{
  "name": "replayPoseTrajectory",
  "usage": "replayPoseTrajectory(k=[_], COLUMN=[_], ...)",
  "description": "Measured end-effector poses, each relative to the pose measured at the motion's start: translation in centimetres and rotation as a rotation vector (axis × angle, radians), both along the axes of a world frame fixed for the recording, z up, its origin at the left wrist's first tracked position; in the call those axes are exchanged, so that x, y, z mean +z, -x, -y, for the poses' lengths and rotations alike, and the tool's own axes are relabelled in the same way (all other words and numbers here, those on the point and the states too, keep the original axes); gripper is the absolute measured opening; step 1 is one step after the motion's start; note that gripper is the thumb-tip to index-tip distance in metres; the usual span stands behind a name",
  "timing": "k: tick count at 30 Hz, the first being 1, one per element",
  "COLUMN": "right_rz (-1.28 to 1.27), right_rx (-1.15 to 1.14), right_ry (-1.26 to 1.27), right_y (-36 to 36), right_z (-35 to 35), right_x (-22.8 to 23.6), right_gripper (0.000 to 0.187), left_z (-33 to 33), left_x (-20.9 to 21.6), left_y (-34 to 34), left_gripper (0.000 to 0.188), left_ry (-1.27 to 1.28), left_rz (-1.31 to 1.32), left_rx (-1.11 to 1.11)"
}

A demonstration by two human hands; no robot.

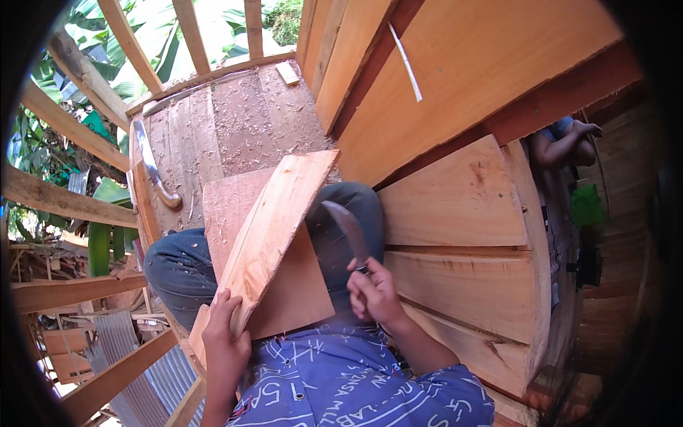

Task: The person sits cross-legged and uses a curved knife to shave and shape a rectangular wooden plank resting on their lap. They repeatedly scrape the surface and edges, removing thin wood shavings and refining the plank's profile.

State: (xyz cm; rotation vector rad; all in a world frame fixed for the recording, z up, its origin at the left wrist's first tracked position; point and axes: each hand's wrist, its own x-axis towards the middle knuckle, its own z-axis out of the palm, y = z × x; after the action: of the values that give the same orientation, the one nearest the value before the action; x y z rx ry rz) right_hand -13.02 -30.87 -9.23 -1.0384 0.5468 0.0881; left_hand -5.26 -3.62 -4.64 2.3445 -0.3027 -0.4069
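My left hand (226, 333) grips the near end of a long, pale wooden piece (274, 213) with a slanted far end. It lies tilted across my lap, over a flat reddish-brown board (302, 285) resting on my legs. To the right, my right hand (372, 290) is closed round the handle of a knife (347, 226). Its curved blade points up and away, apart from the wooden piece. Most of the handle is hidden in my fingers.
Shavings cover the plank floor (235, 121) ahead. A machete (153, 165) lies along its left edge by the slatted railing (71, 196). A small wood block (287, 73) sits at the far edge. Wooden plank walls (455, 206) stand close on my right; another person's legs (565, 146) show beyond.
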Motion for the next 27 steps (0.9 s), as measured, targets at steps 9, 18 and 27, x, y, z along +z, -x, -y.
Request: replayPoseTrajectory(k=[9,18,27], right_rz=[-0.044,-0.109,-0.107], right_rx=[0.191,0.386,0.358], right_ry=[-0.231,-0.263,-0.268], right_y=[-1.4,-0.9,-1.2], right_z=[-2.6,-5.0,-4.1], right_x=[-1.9,-0.2,0.0], right_gripper=[0.020,0.018,0.020], left_z=[0.1,-0.5,-0.7], left_x=[0.0,-0.7,-0.8], left_y=[0.2,0.2,0.0], left_gripper=[0.055,0.054,0.053], left_ry=[0.030,0.038,0.039], left_rz=[0.020,0.018,0.036], left_rx=[-0.009,-0.037,-0.075])
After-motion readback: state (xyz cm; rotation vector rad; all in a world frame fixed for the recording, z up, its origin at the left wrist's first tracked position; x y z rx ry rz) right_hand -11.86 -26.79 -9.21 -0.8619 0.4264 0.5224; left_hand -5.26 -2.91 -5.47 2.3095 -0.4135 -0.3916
